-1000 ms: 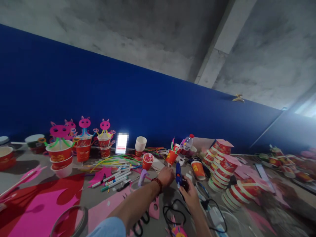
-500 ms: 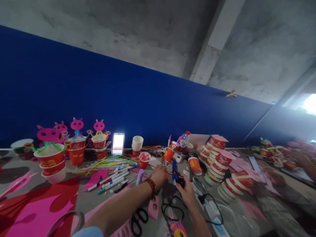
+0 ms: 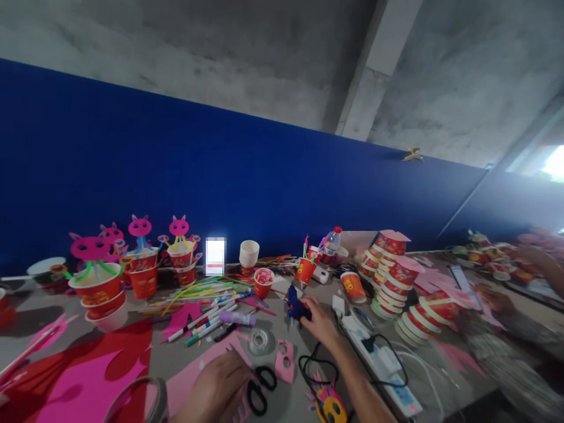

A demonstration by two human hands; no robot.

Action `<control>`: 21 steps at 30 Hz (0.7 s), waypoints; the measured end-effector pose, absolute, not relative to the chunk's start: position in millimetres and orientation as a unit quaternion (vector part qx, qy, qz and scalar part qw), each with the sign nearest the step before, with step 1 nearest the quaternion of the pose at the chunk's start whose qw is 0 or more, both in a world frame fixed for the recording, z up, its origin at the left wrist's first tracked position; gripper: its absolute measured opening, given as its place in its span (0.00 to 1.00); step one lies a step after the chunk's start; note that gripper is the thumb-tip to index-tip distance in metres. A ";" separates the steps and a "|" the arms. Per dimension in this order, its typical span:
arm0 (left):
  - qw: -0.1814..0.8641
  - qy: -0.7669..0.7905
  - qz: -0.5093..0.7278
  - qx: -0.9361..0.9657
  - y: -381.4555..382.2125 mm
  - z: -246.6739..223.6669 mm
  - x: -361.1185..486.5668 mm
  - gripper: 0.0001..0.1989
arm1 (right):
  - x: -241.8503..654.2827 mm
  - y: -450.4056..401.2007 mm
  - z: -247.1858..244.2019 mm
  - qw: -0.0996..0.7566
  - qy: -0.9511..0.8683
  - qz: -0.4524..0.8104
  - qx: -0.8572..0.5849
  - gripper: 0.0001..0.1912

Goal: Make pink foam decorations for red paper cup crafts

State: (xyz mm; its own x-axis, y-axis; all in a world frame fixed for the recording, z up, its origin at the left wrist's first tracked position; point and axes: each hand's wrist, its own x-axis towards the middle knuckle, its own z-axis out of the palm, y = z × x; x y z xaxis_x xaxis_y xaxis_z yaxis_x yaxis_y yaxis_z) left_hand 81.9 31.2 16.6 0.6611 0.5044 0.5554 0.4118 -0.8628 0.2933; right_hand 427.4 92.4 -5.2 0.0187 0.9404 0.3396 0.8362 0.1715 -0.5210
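Observation:
My right hand (image 3: pixel 321 320) grips a blue hot glue gun (image 3: pixel 296 308) over the grey table, and a black cord lies in loops below. Low in the view my left hand (image 3: pixel 220 385) is over a pink paper sheet (image 3: pixel 194 369), beside black-handled scissors (image 3: pixel 259 392). Its fingers look bent, but their tips are hidden, so a hold cannot be made out. Between the hands lies a pink paper cutout with holes (image 3: pixel 285 359). A roll of clear tape (image 3: pixel 259 339) is above the left hand. Nearer me lies a pink and yellow paper figure (image 3: pixel 330 405).
Red paper cups with pink creature heads (image 3: pixel 97 288) stand at left. Markers (image 3: pixel 211 322) and pipe cleaners (image 3: pixel 198 291) lie mid-table. Stacked cups (image 3: pixel 392 282) and a white power strip (image 3: pixel 374 352) are at right, near another person's sleeve (image 3: pixel 497 358). A blue partition (image 3: pixel 220 176) rises behind.
My left hand has drawn back from the middle, down and left to the scissors. The glue gun in my right hand has shifted left. A purple tube now lies by the markers.

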 end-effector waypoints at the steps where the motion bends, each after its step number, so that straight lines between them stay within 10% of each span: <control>1: 0.073 0.265 0.324 0.905 29.8 10.3 73.6 0.10 | 426.1 93.4 -4.8 0.306 -0.699 0.078 -0.641 0.23; 14: -0.002 0.453 0.176 0.874 85.4 10.4 21.5 0.26 | 416.3 83.8 9.7 0.219 -0.719 0.010 -0.659 0.25; 21: 0.069 0.396 0.117 0.908 105.1 36.0 18.1 0.12 | 394.9 46.0 17.6 0.301 -0.744 -0.033 -0.595 0.19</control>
State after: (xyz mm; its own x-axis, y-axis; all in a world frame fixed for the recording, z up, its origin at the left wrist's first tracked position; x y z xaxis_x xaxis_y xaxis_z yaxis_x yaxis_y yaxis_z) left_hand 18.1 105.1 36.0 0.6595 0.7351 0.1573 0.7030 -0.6772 0.2174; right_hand 394.9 46.0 17.6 -0.1101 0.8662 0.4874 0.9054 0.2898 -0.3103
